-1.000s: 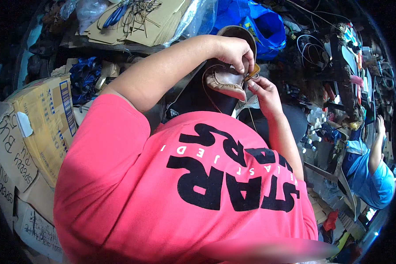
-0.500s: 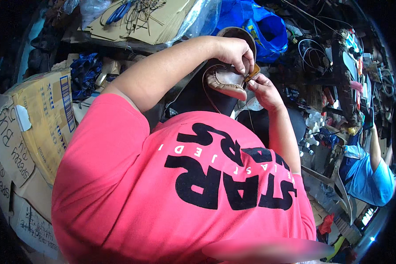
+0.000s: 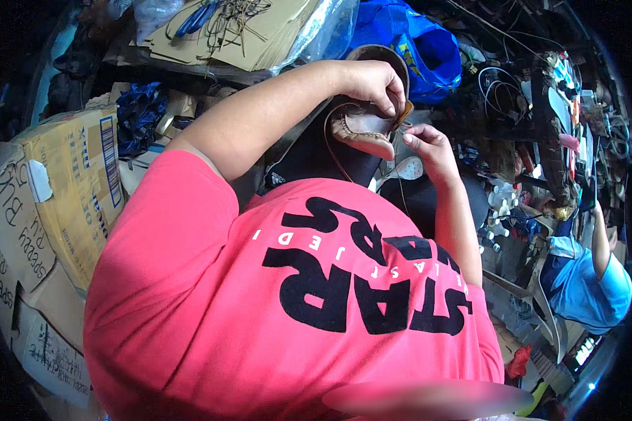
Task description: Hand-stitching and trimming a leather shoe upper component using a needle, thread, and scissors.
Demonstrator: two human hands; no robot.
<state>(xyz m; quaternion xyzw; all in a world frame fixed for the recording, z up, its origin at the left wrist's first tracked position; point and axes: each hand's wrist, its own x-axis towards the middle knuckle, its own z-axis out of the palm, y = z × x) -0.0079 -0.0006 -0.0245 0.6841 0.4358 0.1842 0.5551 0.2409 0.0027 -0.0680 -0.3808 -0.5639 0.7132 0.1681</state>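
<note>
A brown leather shoe (image 3: 366, 130) with heavy stitching round its toe rests over my dark-clothed leg. My left hand (image 3: 378, 85) grips it from above, fingers bent over its opening beside a tan-yellow leather piece (image 3: 404, 112). Just right of the shoe, my right hand (image 3: 432, 146) has thumb and forefinger pinched together on a thin lace (image 3: 399, 129) that comes from the shoe's edge. Another length of lace hangs in a loop on the toe's left side. The palm side of my left hand is hidden.
Flat cardboard (image 3: 260, 35) carrying cords and blue-handled tools lies at the far left. Beyond the shoe sits a blue bag (image 3: 428, 56). Cartons (image 3: 70, 189) stand at my left. A person in a blue shirt (image 3: 593, 288) is at the right, near cluttered shelving.
My right hand has drawn a little right and down, away from the shoe, opening a small gap. My left hand and the shoe stay nearly in place.
</note>
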